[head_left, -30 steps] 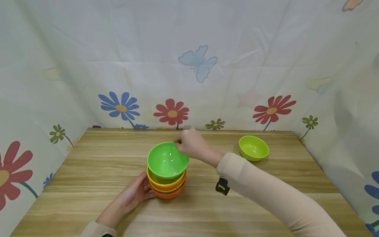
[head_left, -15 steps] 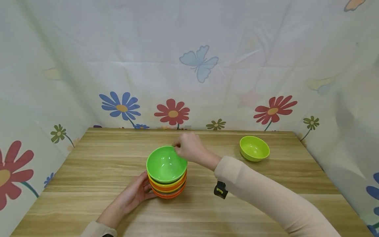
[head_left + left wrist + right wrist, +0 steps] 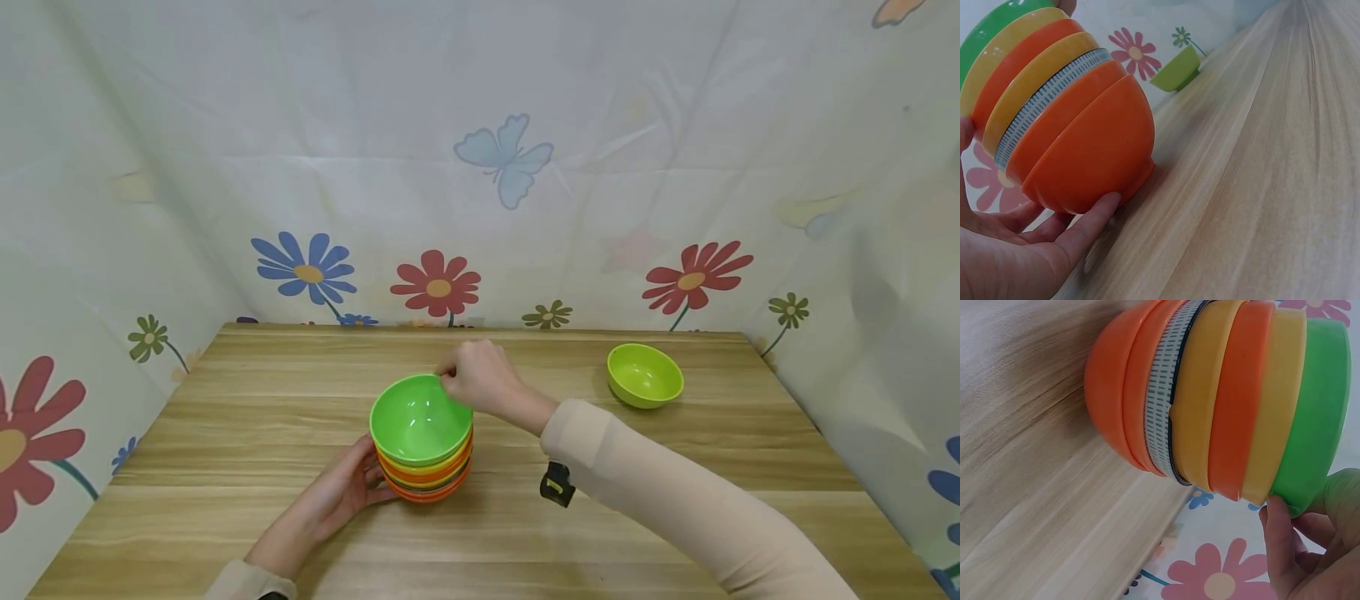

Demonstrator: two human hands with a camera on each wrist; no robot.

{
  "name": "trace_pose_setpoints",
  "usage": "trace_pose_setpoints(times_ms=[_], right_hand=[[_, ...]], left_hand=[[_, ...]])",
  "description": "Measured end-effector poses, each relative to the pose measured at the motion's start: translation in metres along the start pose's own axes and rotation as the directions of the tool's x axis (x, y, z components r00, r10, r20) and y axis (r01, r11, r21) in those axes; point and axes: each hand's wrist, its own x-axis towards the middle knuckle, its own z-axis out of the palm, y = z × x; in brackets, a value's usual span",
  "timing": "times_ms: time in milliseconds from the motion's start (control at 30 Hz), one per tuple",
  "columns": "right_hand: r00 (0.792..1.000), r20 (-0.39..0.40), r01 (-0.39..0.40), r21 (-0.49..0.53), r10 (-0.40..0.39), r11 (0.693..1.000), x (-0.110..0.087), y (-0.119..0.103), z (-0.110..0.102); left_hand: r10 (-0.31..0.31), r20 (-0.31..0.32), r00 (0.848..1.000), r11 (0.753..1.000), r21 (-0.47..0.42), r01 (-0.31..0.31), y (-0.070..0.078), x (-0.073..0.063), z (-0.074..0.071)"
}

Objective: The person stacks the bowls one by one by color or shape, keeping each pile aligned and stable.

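Observation:
A bright green bowl (image 3: 422, 423) tops a stack of nested bowls in the head view. Beneath it come yellow and orange bowls, a white bowl with dark dashes (image 3: 1161, 394), and an orange bowl (image 3: 1099, 144) at the bottom, standing on the table. My right hand (image 3: 486, 382) pinches the green bowl's rim at the far right side. Cupped round the stack's left side is my left hand (image 3: 347, 492), one finger low on the bottom orange bowl and the thumb higher up. The green bowl sits inside the yellow bowl (image 3: 1277, 406), its upper wall showing above.
A lime green bowl (image 3: 645, 377) stands upright by itself at the back right of the wooden table (image 3: 600, 550). Behind the table hangs a pale curtain (image 3: 360, 167) printed with flowers and a butterfly; it also covers both sides.
The green bowl has come down into the yellow bowl at the top of the stack, my right hand lowering with it. The left hand has stayed at the stack.

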Motion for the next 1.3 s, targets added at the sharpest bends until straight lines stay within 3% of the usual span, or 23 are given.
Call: trace_pose_setpoints(times_ms=[533, 1300], right_hand=[[1.000, 0.019, -0.014, -0.017, 0.014, 1.000, 0.0002, 0.0008, 0.0014], [0.994, 0.058, -0.098, 0.016, 0.096, 0.995, -0.0008, -0.0008, 0.0025]], left_hand=[[-0.003, 0.010, 1.000, 1.000, 0.010, 0.003, 0.0013, -0.0001, -0.0002], [0.003, 0.011, 1.000, 1.000, 0.007, -0.003, 0.0003, -0.0005, -0.0001]])
